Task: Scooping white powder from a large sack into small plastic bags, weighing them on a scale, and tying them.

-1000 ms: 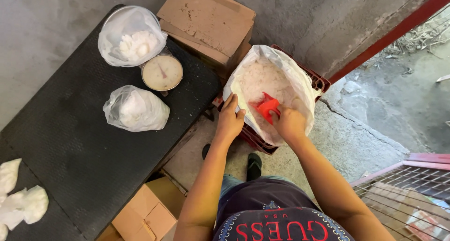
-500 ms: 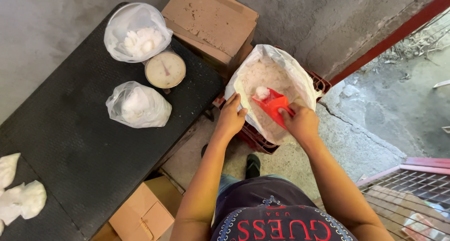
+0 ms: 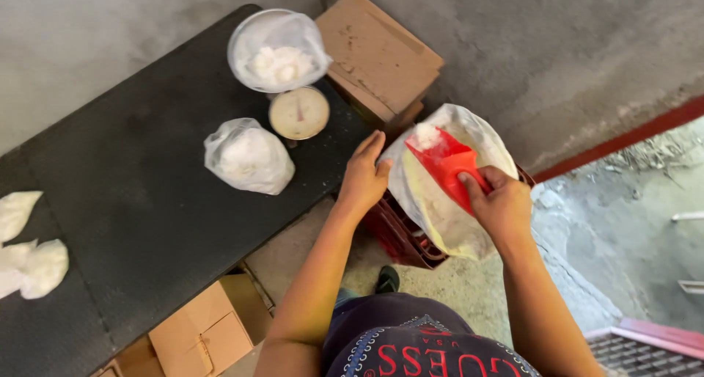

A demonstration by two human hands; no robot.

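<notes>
The right hand [image 3: 504,205] grips a red scoop [image 3: 446,164] carrying white lumps above an open white sack [image 3: 469,223]. The left hand [image 3: 364,177] holds the sack's rim, beside a black table [image 3: 132,201] bearing a scale [image 3: 298,113].

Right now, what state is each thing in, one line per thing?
Right hand: gripping the red scoop's handle.
Red scoop: raised over the sack, white lumps in it.
Left hand: holding the sack's rim.
Big white sack: open, in a red crate.
Bag on the scale: open, partly filled.
Bag on the table: filled, lying closed.
</notes>
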